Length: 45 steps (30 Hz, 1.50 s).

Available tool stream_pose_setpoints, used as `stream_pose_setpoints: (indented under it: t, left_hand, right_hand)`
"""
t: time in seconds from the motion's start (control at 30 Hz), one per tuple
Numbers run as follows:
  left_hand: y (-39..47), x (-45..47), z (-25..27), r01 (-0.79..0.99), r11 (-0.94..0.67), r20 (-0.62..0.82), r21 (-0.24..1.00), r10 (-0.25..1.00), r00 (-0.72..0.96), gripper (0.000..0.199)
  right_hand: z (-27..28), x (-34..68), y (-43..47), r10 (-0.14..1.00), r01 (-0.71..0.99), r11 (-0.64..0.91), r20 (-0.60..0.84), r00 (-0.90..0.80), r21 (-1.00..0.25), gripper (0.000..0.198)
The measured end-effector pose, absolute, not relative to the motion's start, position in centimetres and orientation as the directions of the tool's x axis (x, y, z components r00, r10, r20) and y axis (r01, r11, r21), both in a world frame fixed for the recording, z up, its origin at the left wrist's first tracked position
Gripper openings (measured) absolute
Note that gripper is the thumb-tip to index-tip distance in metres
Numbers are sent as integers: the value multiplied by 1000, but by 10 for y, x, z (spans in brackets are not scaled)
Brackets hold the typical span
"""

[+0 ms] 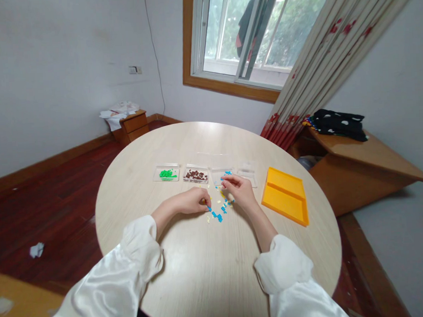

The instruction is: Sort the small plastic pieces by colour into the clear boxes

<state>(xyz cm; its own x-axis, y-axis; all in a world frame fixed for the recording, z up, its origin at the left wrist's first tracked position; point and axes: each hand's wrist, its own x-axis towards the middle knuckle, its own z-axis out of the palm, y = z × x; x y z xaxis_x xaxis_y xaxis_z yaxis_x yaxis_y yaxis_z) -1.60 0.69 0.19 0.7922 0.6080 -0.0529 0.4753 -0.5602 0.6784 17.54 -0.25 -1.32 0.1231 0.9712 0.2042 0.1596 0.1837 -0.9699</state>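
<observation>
Small blue, yellow and cream building pieces lie loose on the table between my two hands, with a cluster of blue pieces (pixel 220 218) nearest me. My left hand (pixel 194 200) rests at the left of this scatter, its thumb and fingers pinched together at a small blue piece (pixel 209 209). Over the near edge of a clear box (pixel 216 177) holding blue pieces (pixel 228 173), my right hand (pixel 240 191) has its fingertips drawn together. Whatever is between those fingertips is too small to make out.
Clear boxes with green pieces (pixel 167 174) and brown pieces (pixel 196 175) stand beyond my left hand. Another clear box (pixel 248 175) is behind my right hand. A yellow two-part tray (pixel 284 195) lies at the right of the round table (pixel 203 272). A person (pixel 249 26) shows through the window.
</observation>
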Motion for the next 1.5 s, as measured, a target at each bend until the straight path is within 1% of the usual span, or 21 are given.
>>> stream_pose_setpoints:
  t: [0.17, 0.27, 0.33, 0.5, 0.6, 0.67, 0.73, 0.83, 0.9, 0.97, 1.03, 1.13, 1.23, 1.27, 1.33, 1.37, 1.43, 1.5]
  left_hand:
    - [8, -15, 5, 453, -499, 14, 739, 684, 730, 15]
    - [10, -14, 3, 428, -486, 84, 762, 730, 678, 18]
    - [13, -14, 1, 417, -468, 115, 779, 761, 639, 19]
    - [16, -12, -2, 407, -429, 133, 807, 802, 582, 21]
    - [16, -11, -2, 395, -421, 135, 816, 804, 579, 21]
    - [15, -11, -1, 404, -420, 133, 812, 809, 573, 22]
    - [15, -11, 0, 422, -426, 145, 800, 820, 554, 25]
    - [14, -11, 3, 449, -442, 161, 777, 828, 538, 22]
    - [12, -10, 4, 447, -461, 159, 767, 810, 564, 15]
    - [9, -9, 4, 421, -486, 151, 766, 773, 616, 10]
    - [6, -7, 3, 377, -511, 147, 773, 722, 677, 9]
    - [1, -6, 1, 313, -559, 147, 768, 629, 763, 11]
    - [-1, -5, -2, 309, -604, 128, 735, 572, 810, 9]
    - [-2, -5, -2, 318, -613, 118, 724, 563, 818, 9]
    - [-2, -4, -3, 336, -629, 97, 702, 551, 829, 13]
    - [-3, -4, -3, 345, -638, 87, 689, 545, 834, 15]
    - [-3, -4, -3, 364, -658, 69, 660, 535, 842, 15]
    - [-3, -4, -2, 379, -676, 62, 633, 532, 845, 12]
  right_hand:
    - [-6, 170, -13, 982, 210, 175, 154, -112, -962, 21]
    - [-5, 170, -16, 970, 228, 182, 136, -202, -957, 20]
    - [-6, 170, -16, 965, 231, 196, 146, -216, -953, 22]
    - [-13, 165, -16, 956, 192, 225, 179, -230, -955, 29]
    - [-14, 162, -17, 958, 193, 216, 170, -230, -957, 26]
    - [-14, 162, -16, 965, 197, 204, 164, -204, -959, 25]
    - [-14, 164, -13, 977, 196, 191, 166, -136, -962, 25]
    - [-16, 170, -6, 976, 184, 183, 201, 84, -966, 27]
    - [-18, 176, 0, 947, 164, 182, 218, 237, -970, 31]
    - [-21, 180, 5, 919, 118, 175, 205, 337, -977, 35]
    - [-23, 183, 8, 907, 63, 163, 175, 382, -985, 41]
    - [-22, 183, 8, 913, 36, 149, 151, 378, -988, 44]
    - [-15, 184, 3, 951, 94, 136, 156, 268, -986, 38]
    - [-11, 185, 0, 968, 124, 131, 154, 197, -984, 36]
    - [-2, 186, -8, 992, 191, 123, 124, -8, -974, 31]
    - [2, 187, -12, 988, 223, 117, 90, -129, -968, 29]
    - [10, 188, -20, 938, 284, 101, -4, -346, -954, 26]
    - [14, 189, -26, 871, 340, 75, -104, -480, -938, 22]
